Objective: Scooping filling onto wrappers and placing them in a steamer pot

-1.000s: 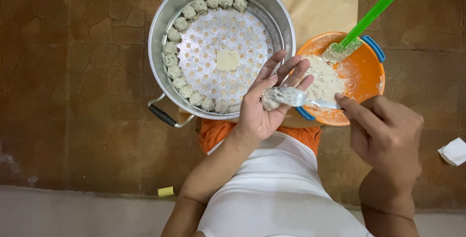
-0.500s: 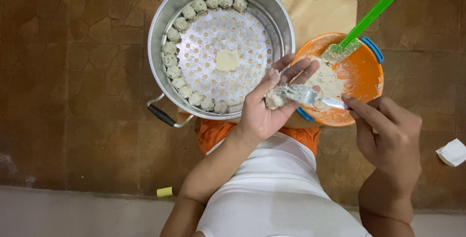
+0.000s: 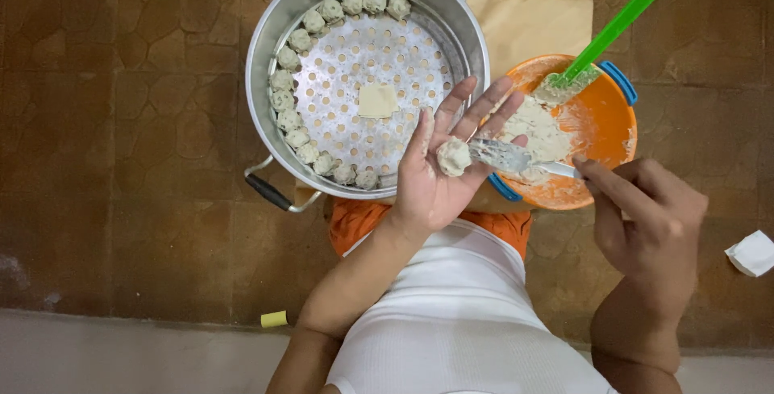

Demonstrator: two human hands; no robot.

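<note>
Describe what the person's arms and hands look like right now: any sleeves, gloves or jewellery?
Both arms are bare to above the elbow, with no sleeves in view. The left hand and the right hand wear no gloves, and no rings, watch or bracelets show. Pale smears of dough mark the left palm and fingers. The only clothing seen is a white ribbed sleeveless top over orange shorts.

The steamer pot [image 3: 266,31] was seen to be of bright, smooth metal with a dull sheen; its perforated tray [image 3: 367,63] was of the same metal, and its handle [image 3: 270,192] was sleeved in matt black; the bowl [image 3: 609,124] was of glossy orange plastic, smeared with a pale, coarse paste; the spatula [image 3: 621,19] was of smooth green plastic; the fork [image 3: 504,154] was of shiny metal; the dumpling [image 3: 453,156] was matt and doughy; the floor [image 3: 121,120] was of rough brown stone; the shirt [image 3: 459,313] was of ribbed white cloth.
</note>
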